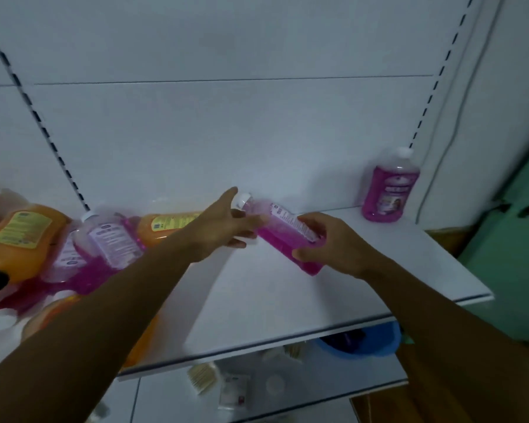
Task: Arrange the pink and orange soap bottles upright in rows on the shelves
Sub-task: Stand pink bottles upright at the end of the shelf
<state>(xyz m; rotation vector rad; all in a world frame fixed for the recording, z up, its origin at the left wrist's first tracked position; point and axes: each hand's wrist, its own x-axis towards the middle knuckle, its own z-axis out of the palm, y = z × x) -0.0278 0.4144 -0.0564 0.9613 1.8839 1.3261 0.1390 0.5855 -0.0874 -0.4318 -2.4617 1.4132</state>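
To the left of both hands, a heap of orange bottles (19, 236) and pink bottles (110, 242) lay on their sides on the shelf (287, 300), not yet sorted.

The left hand (223, 227) reached toward the neck end of the held bottle (284, 236). Its fingers were nearly straight, and their tips met the bottle just below the white cap (242, 200). Whether they gripped or only steadied it could not be told.

The right hand (330, 242) held the lower body of this pink bottle, thumb underneath and fingers curled over the label. The bottle was tilted, cap pointing up and to the left, its base toward the right palm.

Well to the right of the right fingers, one pink bottle (390, 186) stood upright at the back corner of the shelf.

To complete the step well, the base probably needed to swing down until flat on the shelf, with the left fingers guiding the cap end upward. The bottle would best be set just beside the standing one, label forward, to begin a straight row. Releasing only once the base sat flat would reduce the risk of tipping.
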